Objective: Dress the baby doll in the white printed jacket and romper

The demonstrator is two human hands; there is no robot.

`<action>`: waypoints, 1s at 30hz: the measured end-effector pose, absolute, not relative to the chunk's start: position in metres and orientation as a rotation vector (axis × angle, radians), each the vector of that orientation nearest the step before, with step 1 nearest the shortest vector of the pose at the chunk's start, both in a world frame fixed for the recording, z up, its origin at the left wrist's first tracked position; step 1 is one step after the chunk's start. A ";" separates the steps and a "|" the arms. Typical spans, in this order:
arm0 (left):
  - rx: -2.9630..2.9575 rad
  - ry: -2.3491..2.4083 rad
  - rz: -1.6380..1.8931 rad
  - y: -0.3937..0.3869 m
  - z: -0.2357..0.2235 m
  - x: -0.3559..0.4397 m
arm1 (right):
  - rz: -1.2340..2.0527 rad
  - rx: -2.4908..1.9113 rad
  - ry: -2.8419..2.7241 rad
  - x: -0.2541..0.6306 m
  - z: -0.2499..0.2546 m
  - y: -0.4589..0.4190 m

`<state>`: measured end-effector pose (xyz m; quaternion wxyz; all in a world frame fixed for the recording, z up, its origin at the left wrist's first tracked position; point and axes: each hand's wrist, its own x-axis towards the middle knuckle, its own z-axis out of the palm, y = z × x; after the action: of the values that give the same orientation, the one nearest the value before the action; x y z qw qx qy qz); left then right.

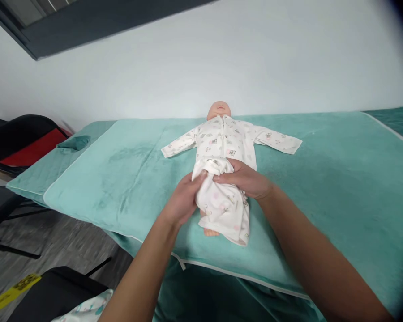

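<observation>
A doll (219,109) lies face up on a bed with a teal cover (322,192), its head at the far edge by the white wall (221,58) and its legs toward the near edge. It wears a white printed top (215,138), fastened down the front, with the left sleeve (179,143) and the right sleeve (278,139) spread out to either side. Over its lower body is a white printed garment (221,203), bunched at the far end and hanging loose at the near end. Both hands grasp this garment: the left hand (184,194) pinches its left side, thumb on top, and the right hand (243,178) grips the gathered part from the right, some fingers hidden by the cloth. A bare foot (210,233) of the doll shows below the garment, at its near left. Far left stands a black and red chair (30,143); near left is a black seat (57,290) with a patterned cloth (90,308) on it, beside a yellow strip (13,295)
</observation>
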<state>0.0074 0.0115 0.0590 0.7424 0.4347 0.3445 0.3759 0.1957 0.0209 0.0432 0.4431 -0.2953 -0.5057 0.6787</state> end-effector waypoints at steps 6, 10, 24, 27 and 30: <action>1.115 0.809 0.742 -0.008 0.062 0.004 | 1.586 -0.702 -1.121 0.193 0.034 0.023; 0.940 0.776 1.013 0.002 0.057 0.016 | 1.713 -0.606 -1.197 0.201 0.032 0.025; 0.758 0.839 1.024 0.013 0.054 0.016 | 1.778 -0.705 -1.143 0.198 0.036 0.027; 0.605 0.733 0.916 0.015 0.060 0.021 | 1.791 -0.662 -1.045 0.196 0.035 0.029; 0.510 0.715 0.855 0.016 0.064 0.023 | 1.820 -0.606 -1.018 0.195 0.034 0.030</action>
<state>0.0235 0.0162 0.0641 0.8181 0.2393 0.3356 0.4011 0.1953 0.0304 0.0343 0.4663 -0.2469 -0.4148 0.7413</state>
